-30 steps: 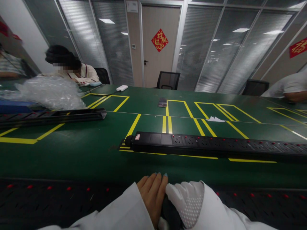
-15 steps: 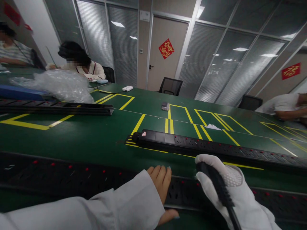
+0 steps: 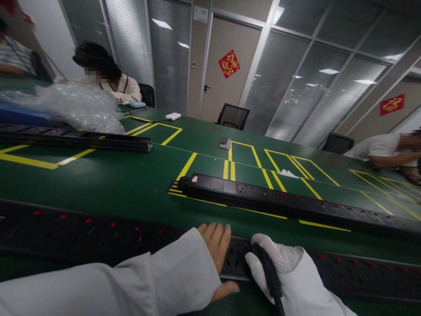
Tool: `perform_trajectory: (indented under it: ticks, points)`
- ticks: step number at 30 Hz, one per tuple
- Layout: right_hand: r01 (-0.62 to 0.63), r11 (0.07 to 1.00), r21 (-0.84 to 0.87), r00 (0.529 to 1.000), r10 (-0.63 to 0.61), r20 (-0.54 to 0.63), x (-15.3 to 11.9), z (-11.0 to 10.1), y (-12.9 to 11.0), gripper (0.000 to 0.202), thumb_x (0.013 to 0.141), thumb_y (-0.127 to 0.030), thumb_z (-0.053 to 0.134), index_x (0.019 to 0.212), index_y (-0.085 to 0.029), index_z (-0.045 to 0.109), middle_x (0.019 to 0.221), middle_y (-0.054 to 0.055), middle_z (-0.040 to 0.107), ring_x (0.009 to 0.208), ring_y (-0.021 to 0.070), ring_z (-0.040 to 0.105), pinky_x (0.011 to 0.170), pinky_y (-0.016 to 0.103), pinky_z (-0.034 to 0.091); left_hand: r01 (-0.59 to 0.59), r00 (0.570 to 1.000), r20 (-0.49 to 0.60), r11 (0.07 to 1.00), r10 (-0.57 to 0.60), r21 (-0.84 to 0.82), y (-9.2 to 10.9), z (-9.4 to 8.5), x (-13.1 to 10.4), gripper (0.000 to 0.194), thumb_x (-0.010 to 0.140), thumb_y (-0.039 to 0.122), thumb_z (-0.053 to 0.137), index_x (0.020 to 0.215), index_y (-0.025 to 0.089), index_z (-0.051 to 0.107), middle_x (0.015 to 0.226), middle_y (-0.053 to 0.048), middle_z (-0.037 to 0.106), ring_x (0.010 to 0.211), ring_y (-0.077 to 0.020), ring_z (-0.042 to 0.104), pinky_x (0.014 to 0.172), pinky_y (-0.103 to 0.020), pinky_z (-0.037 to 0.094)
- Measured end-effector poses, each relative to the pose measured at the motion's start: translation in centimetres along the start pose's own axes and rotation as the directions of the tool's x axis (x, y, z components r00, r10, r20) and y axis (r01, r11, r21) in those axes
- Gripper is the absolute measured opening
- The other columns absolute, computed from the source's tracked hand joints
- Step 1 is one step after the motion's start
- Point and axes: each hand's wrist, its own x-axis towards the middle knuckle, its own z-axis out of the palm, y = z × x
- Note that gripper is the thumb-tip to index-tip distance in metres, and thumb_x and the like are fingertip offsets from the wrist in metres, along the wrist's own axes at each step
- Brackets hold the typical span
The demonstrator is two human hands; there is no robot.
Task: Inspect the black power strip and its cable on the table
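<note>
A long black power strip (image 3: 108,239) with red indicator lights runs across the table in front of me. My left hand (image 3: 217,245), bare, grips it from above, fingers laid over its top and thumb along the near edge. Just to the right, my right hand (image 3: 279,259), in a white glove with dotted grip, is closed round a black power plug (image 3: 268,267) whose thick cord trails down toward me. The plug's front end is low at the strip's sockets; its prongs are hidden, so I cannot tell whether they are in.
A second power strip (image 3: 276,197) lies beyond, beside yellow tape lines. At left are a black metal channel (image 3: 125,142) and clear plastic wrapping (image 3: 79,107). A small grey object (image 3: 224,143) and a white box (image 3: 173,116) lie farther back. People sit at both sides.
My right hand has brought the plug down and left, from above the strip to its sockets beside my left hand. My left hand keeps its hold. The view has shifted slightly.
</note>
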Motion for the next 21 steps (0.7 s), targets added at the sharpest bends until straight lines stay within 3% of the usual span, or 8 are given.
perform_trajectory:
  ticks: [3,11,16,21]
  points:
    - [0.055,0.995,-0.086,0.998,-0.055,-0.004,-0.6,1.0,-0.1,0.021,0.085,-0.038,0.049,0.100,-0.024,0.050,0.063,-0.004,0.059,0.047,0.0149,0.056,0.049,0.028,0.038,-0.003,1.000,-0.004,1.000,0.002,-0.012,0.1,-0.3,-0.1,0.077,0.080,0.058,0.047,0.130,0.000,0.042,0.125,-0.021,0.052,0.107,-0.0331,0.052,0.091,-0.047,0.041]
    - [0.112,0.965,-0.237,0.994,-0.109,0.027,-0.5,0.6,0.0,0.028,0.088,-0.045,0.042,0.101,-0.020,0.047,0.065,-0.002,0.060,0.051,0.0159,0.059,0.047,0.027,0.040,-0.022,1.000,0.008,1.000,0.022,0.003,-0.1,0.3,-0.2,0.088,0.073,0.066,0.049,0.133,0.002,0.040,0.127,-0.021,0.050,0.111,-0.0343,0.049,0.093,-0.047,0.039]
    - [0.160,0.987,-0.029,0.986,-0.159,0.050,-1.1,0.5,1.3,0.043,0.083,-0.044,0.047,0.117,-0.019,0.044,0.082,0.004,0.063,0.065,0.0170,0.062,0.057,0.028,0.046,0.029,0.999,0.032,0.999,-0.028,-0.022,-0.1,0.4,-0.1,0.092,0.065,0.066,0.057,0.134,0.006,0.040,0.129,-0.020,0.049,0.111,-0.0353,0.049,0.092,-0.048,0.039]
    - [0.169,0.981,0.091,0.983,-0.175,0.064,-2.0,-0.4,2.9,0.047,0.078,-0.037,0.047,0.121,-0.018,0.042,0.084,0.004,0.061,0.072,0.0181,0.061,0.064,0.031,0.048,0.038,0.999,0.000,0.998,-0.038,0.046,1.0,0.8,0.6,0.067,0.080,0.049,0.052,0.135,0.012,0.040,0.130,-0.018,0.050,0.114,-0.0338,0.049,0.093,-0.049,0.037]
